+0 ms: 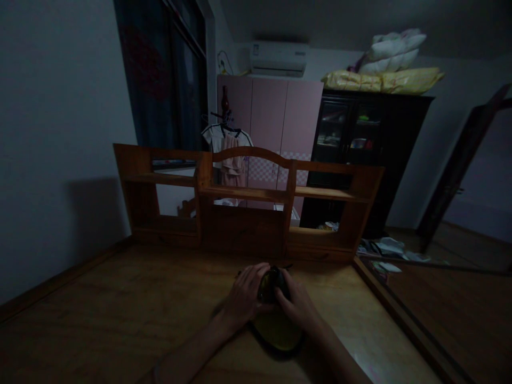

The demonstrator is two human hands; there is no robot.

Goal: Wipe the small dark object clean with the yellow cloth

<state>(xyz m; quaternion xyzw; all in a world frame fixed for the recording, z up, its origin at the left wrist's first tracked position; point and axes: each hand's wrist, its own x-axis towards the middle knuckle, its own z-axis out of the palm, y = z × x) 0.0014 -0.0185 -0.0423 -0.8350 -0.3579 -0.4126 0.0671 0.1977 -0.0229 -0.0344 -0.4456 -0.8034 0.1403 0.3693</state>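
Note:
Both hands meet at the middle of a wooden desk (pixel 120 314) in a dim room. My left hand (pixel 245 296) and my right hand (pixel 298 304) are wrapped round a small dark rounded object (pixel 272 284) between them; I cannot make out what it is. A yellowish flat thing (pixel 278 333) lies on the desk just under the hands and partly under my right wrist.
A wooden shelf unit (pixel 248 197) stands along the desk's far edge. Behind it are hanging clothes (pixel 228 144), a pink wardrobe (pixel 280 117), a dark cabinet (pixel 360 138) topped with bedding, and an air conditioner (pixel 279 57). Papers (pixel 388 248) lie on the floor at right.

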